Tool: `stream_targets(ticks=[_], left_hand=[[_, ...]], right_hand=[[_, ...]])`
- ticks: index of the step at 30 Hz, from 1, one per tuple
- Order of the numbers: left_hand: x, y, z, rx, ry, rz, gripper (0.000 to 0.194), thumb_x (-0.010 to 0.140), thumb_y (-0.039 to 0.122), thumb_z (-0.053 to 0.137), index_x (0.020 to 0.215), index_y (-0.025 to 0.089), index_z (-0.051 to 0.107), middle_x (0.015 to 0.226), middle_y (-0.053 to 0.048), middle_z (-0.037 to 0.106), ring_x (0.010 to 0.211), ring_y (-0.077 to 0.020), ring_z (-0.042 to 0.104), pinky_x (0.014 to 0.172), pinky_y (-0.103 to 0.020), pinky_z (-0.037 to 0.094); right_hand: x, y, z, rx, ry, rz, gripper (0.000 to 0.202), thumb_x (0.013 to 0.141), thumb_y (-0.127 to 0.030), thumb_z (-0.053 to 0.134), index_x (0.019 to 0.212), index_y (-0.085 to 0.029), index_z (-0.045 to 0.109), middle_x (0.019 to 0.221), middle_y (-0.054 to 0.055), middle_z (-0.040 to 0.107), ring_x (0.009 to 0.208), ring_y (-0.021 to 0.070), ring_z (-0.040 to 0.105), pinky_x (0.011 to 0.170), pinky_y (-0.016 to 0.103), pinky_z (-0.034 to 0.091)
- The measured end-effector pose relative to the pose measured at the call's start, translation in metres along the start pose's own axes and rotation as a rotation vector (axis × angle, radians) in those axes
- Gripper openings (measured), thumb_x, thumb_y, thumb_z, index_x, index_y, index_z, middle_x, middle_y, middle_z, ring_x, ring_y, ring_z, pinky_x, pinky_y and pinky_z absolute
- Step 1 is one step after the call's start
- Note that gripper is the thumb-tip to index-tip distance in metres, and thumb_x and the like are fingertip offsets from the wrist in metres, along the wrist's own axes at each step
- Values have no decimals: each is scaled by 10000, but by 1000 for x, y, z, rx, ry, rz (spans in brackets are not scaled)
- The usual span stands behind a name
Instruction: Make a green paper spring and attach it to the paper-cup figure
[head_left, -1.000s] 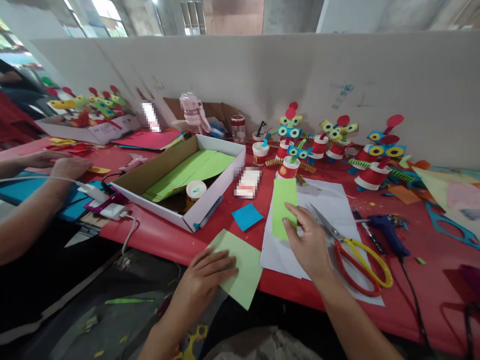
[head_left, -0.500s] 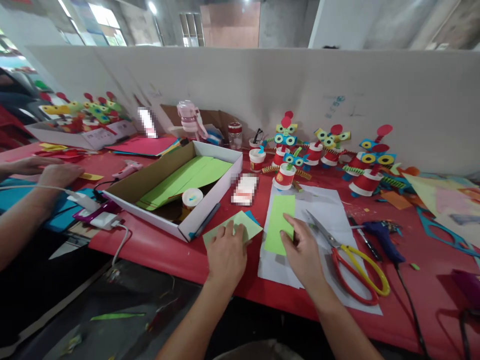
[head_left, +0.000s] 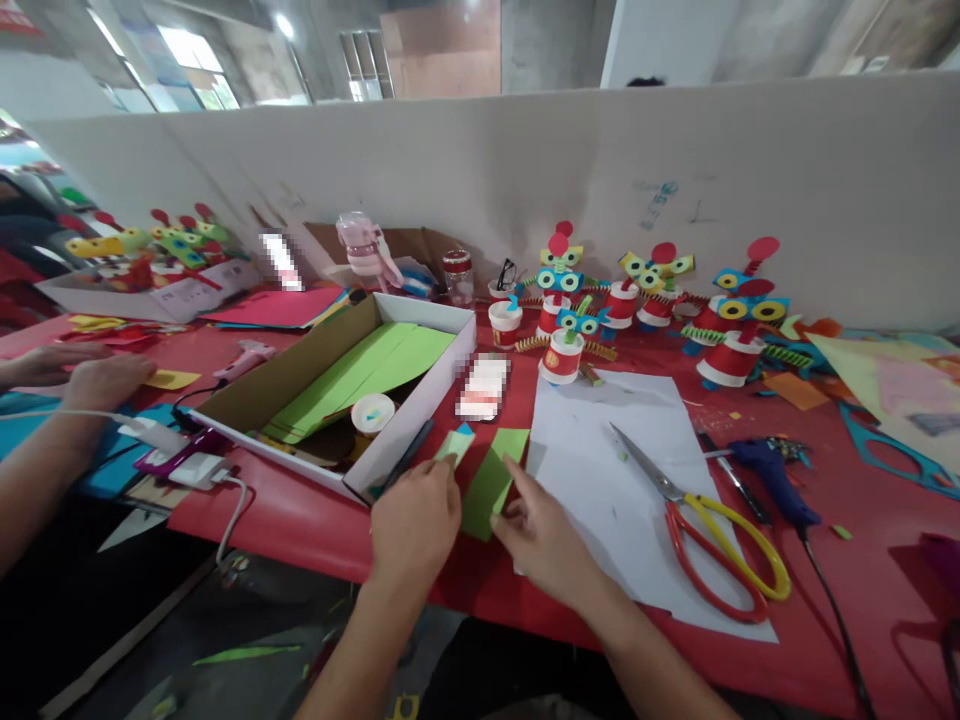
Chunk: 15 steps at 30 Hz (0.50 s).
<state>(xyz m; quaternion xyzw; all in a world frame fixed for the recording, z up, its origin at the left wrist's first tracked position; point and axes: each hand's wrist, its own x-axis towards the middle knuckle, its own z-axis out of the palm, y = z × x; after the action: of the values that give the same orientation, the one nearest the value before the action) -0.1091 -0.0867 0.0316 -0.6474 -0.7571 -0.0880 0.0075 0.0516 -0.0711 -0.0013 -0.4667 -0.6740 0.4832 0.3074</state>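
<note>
My left hand (head_left: 420, 515) is closed over a pale green piece of paper (head_left: 454, 443), with a bit of blue paper (head_left: 466, 429) showing at its top corner. The fingers hide most of that piece. Just to the right, my right hand (head_left: 540, 540) holds a bright green paper strip (head_left: 493, 485) by its right edge, forefinger near the top and thumb lower down. The strip lies over the red tabletop, left of the white paper sheet (head_left: 600, 450). Large scissors (head_left: 694, 510) with red and yellow handles rest on that sheet, blades apart.
Left of my hands stands a cardboard box (head_left: 292, 455) with green sheets and a paper cup (head_left: 373, 412). Paper-cup figures (head_left: 562, 357) line the back. A blue glue gun (head_left: 772, 480) and black pen (head_left: 739, 485) lie right. Another person's hands (head_left: 105, 385) work at far left.
My right hand has moved left, sliding the bright green strip off the white sheet onto the red table. My left hand has shifted left with the pale green piece, which now shows less.
</note>
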Motion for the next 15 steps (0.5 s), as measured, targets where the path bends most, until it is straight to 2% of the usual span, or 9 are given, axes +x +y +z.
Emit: stream_targets(ticks=[2,5,7,10,12,15], left_hand=[[-4,4,4,-46,-49,93,341,892,242,453,1180,209,631,1081,-113,708,931,-252,683,686,-307,527],[-5,4,9,-96,-120,153,388,858,261,536,1240,229,596,1236,-106,651,1082,-278,633,791,-346,540],[-2,-2,9,-138,-150,143,432,845,258,554,1276,226,572,1307,-116,610,1133,-293,611,823,-377,546],[4,-13,8,-234,-177,151,465,814,258,594,1277,218,576,1338,-131,590,1163,-295,602,882,-402,542],[8,-19,9,-317,-179,188,474,784,235,623,1257,217,597,1321,-132,605,1170,-280,605,923,-391,533],[14,-25,9,-433,-131,228,425,757,194,633,1180,225,655,1242,-119,661,1126,-264,637,928,-374,543]], right_hand=[[1,-4,3,-12,-101,-14,712,814,-153,513,1491,-178,294,946,62,684,725,155,643,662,282,536],[6,-6,0,-134,-86,-4,662,802,-126,528,1446,-168,379,1052,103,678,744,164,651,680,285,525],[9,-8,-5,-201,-76,9,648,795,-133,560,1424,-178,409,955,73,697,713,170,646,650,274,504],[13,-10,-9,-239,-127,4,693,780,-179,635,1427,-230,393,750,-13,679,667,176,640,612,256,473],[15,-10,-11,-267,-130,-18,706,762,-222,683,1411,-260,408,833,-4,696,675,176,642,614,258,476],[20,-9,-15,-380,-38,-44,554,769,-315,707,1289,-251,528,1022,48,684,754,195,653,671,292,503]])
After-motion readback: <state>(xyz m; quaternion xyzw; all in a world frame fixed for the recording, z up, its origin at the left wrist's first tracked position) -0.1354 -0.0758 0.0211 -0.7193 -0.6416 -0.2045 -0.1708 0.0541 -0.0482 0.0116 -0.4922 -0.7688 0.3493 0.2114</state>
